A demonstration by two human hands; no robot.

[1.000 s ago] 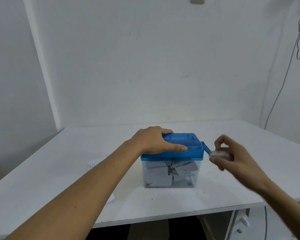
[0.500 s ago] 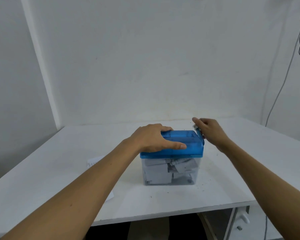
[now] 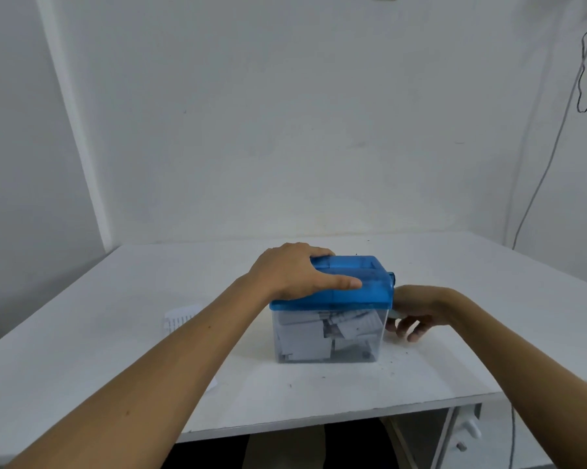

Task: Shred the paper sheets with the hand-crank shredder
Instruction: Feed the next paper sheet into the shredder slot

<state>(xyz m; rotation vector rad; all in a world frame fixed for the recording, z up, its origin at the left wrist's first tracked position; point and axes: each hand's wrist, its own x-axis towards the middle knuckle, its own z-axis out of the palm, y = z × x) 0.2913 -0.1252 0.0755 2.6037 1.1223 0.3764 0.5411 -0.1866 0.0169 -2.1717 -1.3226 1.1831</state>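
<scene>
And here's the shredder [image 3: 332,309], sitting square on the white worktop [image 3: 454,367], blue lid [image 3: 363,286] on top and clear bin [image 3: 322,353] underneath. The left hand [image 3: 295,270] is clamped over the left end of that lid: thumb stretched along the near face, fingers hooked over the far edge, palm bearing down. Inside the bin, look at that, a loose heap of grey and white paper pieces [image 3: 305,335] filling most of it. At the right end of the lid, the round blue crank hub [image 3: 391,277] pokes out. The right hand [image 3: 417,313] is down low just to the right of the shredder, level with the top of the bin, fingers curled in toward its side wall; the shredder's corner hides what sits inside them, so whether they have the crank handle I cannot tell. Left of the shredder, a paper sheet [image 3: 182,318] lies flat on the worktop, partly covered by the left forearm. Far right of the shredder, a dark cable [image 3: 535,184] hangs down the wall.
</scene>
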